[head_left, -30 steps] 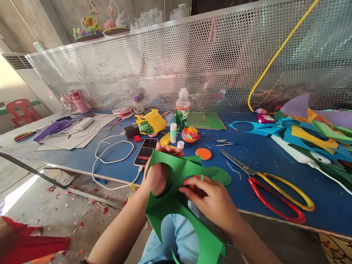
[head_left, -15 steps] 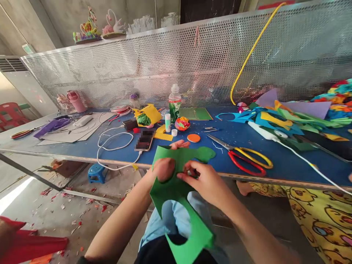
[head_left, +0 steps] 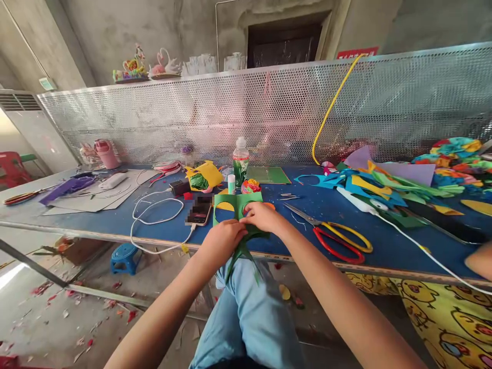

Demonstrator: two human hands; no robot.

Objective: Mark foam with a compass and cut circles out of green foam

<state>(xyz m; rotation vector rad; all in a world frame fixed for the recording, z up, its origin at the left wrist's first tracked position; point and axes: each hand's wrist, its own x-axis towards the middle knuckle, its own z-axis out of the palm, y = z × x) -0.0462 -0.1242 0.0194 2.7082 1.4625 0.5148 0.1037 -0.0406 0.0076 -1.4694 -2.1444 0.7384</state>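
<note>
Green paper (head_left: pixel 251 197) with round holes cut out of it is held up at the table's front edge, its lower part hanging down over my knees. My left hand (head_left: pixel 225 237) pinches it near the middle, fingers closed. Beside it, almost touching, my right hand (head_left: pixel 265 216) grips the same paper with fingers bent round its edge. Through the left hole the blue table and some yellow paper show. A glue stick (head_left: pixel 231 183) stands just behind the paper, partly covered. Right of my hands lie scissors (head_left: pixel 326 230) with red and yellow handles.
A phone (head_left: pixel 199 211) on a white cable lies to the left. Behind the hands stand a bottle (head_left: pixel 241 163) and a colourful paper ball (head_left: pixel 251 185). Coloured paper scraps (head_left: pixel 357 182) and a white corded tool (head_left: pixel 354 199) lie right. Another person's arm (head_left: pixel 478 262) shows at the right edge.
The green paper has been turned and raised toward the table, its lower part now folded or bunched. My left hand has come out from behind it, and both hands now meet at its middle.
</note>
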